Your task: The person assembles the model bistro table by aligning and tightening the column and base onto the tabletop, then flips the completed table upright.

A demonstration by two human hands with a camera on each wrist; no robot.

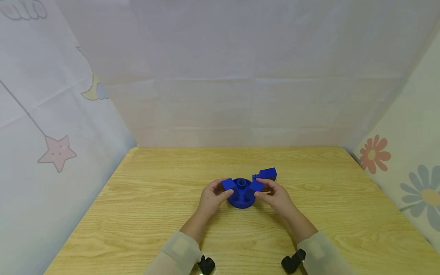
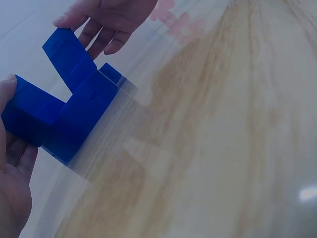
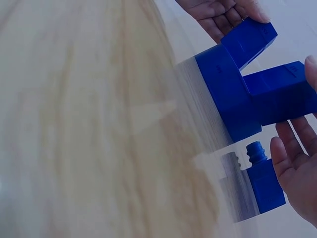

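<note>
A round blue base (image 1: pixel 242 199) lies on the wooden table (image 1: pixel 144 206) in the head view, with a blue block slotted in on each side. My left hand (image 1: pixel 222 192) grips the left block (image 1: pixel 228 184) between thumb and fingers. My right hand (image 1: pixel 260 190) pinches the right block (image 1: pixel 256 186). In the left wrist view my left hand (image 2: pixel 12 163) holds its block (image 2: pixel 29 111) against the base (image 2: pixel 86 116). The right wrist view shows my right hand (image 3: pixel 297 158) on its block (image 3: pixel 280 94), fitted into the base (image 3: pixel 225 94).
A loose blue block with a threaded stub (image 1: pixel 267 174) lies just behind the base on the right, also seen as the loose block (image 3: pixel 262 183) near my right palm. Cloth walls with star (image 1: pixel 57 152) and flower (image 1: pixel 374 154) prints enclose the table on three sides.
</note>
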